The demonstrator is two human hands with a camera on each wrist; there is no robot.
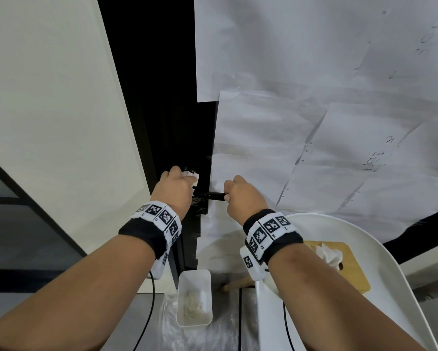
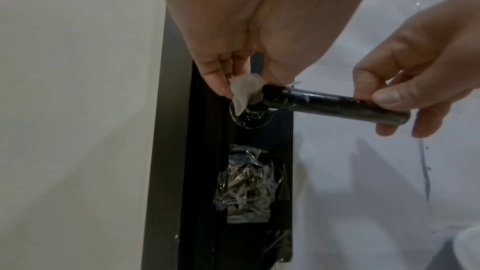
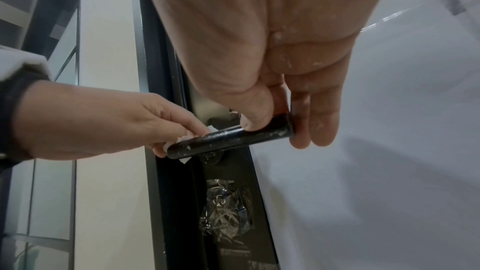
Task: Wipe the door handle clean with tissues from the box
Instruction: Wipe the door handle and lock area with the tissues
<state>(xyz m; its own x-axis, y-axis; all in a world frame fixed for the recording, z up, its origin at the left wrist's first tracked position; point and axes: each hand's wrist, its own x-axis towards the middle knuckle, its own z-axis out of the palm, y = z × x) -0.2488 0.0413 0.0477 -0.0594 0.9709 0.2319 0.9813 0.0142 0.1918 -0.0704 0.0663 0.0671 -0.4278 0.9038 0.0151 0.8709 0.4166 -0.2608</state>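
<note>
A black lever door handle (image 1: 211, 195) (image 2: 335, 106) (image 3: 228, 140) sticks out from the dark door edge, with pale smears along it. My left hand (image 1: 173, 184) (image 2: 233, 81) (image 3: 166, 137) pinches a crumpled white tissue (image 1: 191, 176) (image 2: 242, 91) (image 3: 182, 139) against the handle's base by the round rosette (image 2: 249, 118). My right hand (image 1: 234, 191) (image 2: 384, 98) (image 3: 270, 124) grips the free end of the handle between thumb and fingers. A wooden tissue box (image 1: 349, 264) with a tissue (image 1: 330, 254) poking out lies on the white chair at lower right.
White paper sheets (image 1: 314, 97) cover the door. A white chair seat (image 1: 380, 274) stands below on the right. On the floor sits a white plastic tub (image 1: 194, 297) holding used scraps. Crinkled clear tape (image 2: 246, 184) covers the lock area below the handle. A cream wall (image 1: 48, 110) runs on the left.
</note>
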